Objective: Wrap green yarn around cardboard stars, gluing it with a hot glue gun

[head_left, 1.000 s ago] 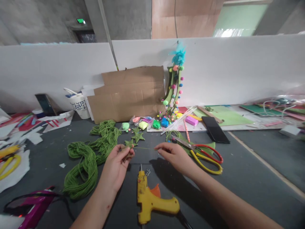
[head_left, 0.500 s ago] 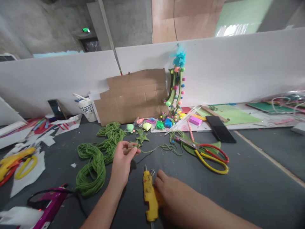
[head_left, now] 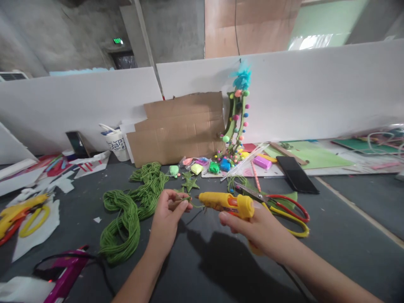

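A small brown piece with green yarn on it (head_left: 188, 198) is pinched in my left hand (head_left: 172, 209), near the middle of the dark table. My right hand (head_left: 249, 225) grips a yellow glue gun (head_left: 221, 201), held level with its nozzle pointing left, close to my left fingertips. The nozzle and the piece look slightly apart. Left of my left hand lie looped bundles of green yarn (head_left: 121, 227). Two green stars (head_left: 190, 184) rest just beyond it. Red-and-yellow scissors (head_left: 285, 208) lie beyond and right of my right hand.
Cardboard (head_left: 178, 134) stands against the white partition, beside a pom-pom-covered green decoration (head_left: 235, 122). Clay packets lie before them. A black phone (head_left: 296, 174) is at right. At left are a magenta glue gun (head_left: 66, 273) with its cable and yellow-handled tools (head_left: 23, 216).
My right hand has lifted the yellow glue gun off the table and turned it level, nozzle toward my left hand. My left hand still pinches the small piece, barely moved.
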Tool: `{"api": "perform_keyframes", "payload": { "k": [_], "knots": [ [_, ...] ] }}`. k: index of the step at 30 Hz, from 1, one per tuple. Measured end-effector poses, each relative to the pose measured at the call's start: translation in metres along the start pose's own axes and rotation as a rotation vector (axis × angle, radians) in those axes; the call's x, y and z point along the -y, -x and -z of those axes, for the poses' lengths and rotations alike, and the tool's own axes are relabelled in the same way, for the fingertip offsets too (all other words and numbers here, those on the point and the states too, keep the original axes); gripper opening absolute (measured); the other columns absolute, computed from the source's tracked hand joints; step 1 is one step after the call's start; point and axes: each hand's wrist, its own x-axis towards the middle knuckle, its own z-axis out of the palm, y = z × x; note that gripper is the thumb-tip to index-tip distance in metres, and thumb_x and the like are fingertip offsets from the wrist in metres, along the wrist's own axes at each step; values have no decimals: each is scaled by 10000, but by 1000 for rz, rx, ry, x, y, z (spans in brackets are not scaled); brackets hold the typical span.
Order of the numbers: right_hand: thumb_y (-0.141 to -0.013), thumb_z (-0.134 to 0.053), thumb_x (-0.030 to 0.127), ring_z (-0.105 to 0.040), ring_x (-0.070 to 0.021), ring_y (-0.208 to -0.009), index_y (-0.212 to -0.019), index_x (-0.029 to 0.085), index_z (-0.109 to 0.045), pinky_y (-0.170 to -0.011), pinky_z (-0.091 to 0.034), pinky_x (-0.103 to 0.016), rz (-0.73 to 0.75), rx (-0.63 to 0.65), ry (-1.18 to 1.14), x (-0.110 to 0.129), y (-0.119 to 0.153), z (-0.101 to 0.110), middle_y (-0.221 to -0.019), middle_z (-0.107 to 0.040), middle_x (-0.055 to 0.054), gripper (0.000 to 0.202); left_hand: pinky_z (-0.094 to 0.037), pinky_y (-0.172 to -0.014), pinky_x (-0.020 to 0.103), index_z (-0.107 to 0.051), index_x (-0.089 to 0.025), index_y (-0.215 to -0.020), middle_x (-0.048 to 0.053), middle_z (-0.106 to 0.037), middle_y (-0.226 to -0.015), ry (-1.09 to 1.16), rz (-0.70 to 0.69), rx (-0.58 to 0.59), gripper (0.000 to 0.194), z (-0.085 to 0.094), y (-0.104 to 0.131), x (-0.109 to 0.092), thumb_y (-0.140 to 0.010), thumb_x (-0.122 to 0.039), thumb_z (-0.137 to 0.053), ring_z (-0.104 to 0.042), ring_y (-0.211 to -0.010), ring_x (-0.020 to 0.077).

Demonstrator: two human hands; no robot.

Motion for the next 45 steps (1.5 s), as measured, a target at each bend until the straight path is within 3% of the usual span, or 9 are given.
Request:
{"api": "perform_keyframes", "payload": {
  "k": [5, 18, 24, 31, 36, 38, 42, 45],
  "knots": [
    [-832, -548, 397, -434, -101, -512, -919, 187, -646, -483, -345, -209, -67, 11, -89, 0, 0, 0, -575, -496, 43, 248, -486, -709, 264, -484, -213, -808, -31, -640, -904, -3, 11, 12, 193, -2, 1, -1, -752, -220, -668, -641, -671, 100],
    [-836, -533, 344, -401, -90, -453, -719, 187, -596, -428, -309, -201, -98, -23, -61, -1, -2, 0, -500, -445, 59, 205, -489, -687, 264, -482, -209, -794, -30, -656, -872, 36, 36, 24, 192, -7, 3, -5, -744, -202, -667, -646, -659, 107],
    [-838, -524, 352, -341, -87, -393, -826, 203, -619, -394, -288, -208, -73, -10, -52, -1, -2, 0, -447, -380, 83, 177, -491, -689, 271, -494, -210, -792, -25, -661, -873, 50, 44, 21, 192, -7, 3, -5, -731, -196, -675, -644, -654, 112],
    [-848, -501, 376, -424, -100, -485, -639, 188, -574, -466, -335, -218, -66, -6, -22, -2, -4, 2, -523, -477, 40, 291, -488, -673, 262, -488, -209, -788, -29, -658, -862, 86, 53, 29, 199, -8, 5, -6, -727, -190, -677, -640, -650, 109],
    [-838, -513, 376, -461, -113, -534, -746, 193, -578, -504, -351, -231, -29, -37, 137, -4, -2, 5, -627, -542, 25, 214, -479, -680, 255, -500, -199, -796, -19, -674, -842, 169, 113, -6, 224, -7, 3, -10, -700, -172, -701, -632, -651, 109],
    [-773, -593, 332, -487, -123, -588, -805, 199, -571, -529, -362, -233, 58, 51, 293, -4, 4, 3, -715, -566, 17, 138, -472, -682, 241, -495, -194, -791, -23, -674, -800, 202, 138, -50, 229, -4, -2, -8, -698, -163, -702, -626, -649, 102],
    [-672, -656, 209, -522, -182, -793, -866, 186, -585, -657, -418, -271, 341, 352, 624, -15, 18, -15, -914, -570, -32, 208, -467, -704, 221, -476, -193, -757, -31, -663, -723, 239, 160, -90, 222, 5, -11, -4, -707, -159, -689, -620, -673, 95],
    [-676, -664, 234, -516, -241, -838, -879, 145, -605, -718, -438, -358, 430, 402, 836, -29, 19, -32, -920, -576, -83, 230, -471, -710, 221, -482, -194, -744, -29, -663, -726, 266, 189, -64, 221, 6, -11, -6, -697, -152, -694, -622, -677, 96]
  ]
}}
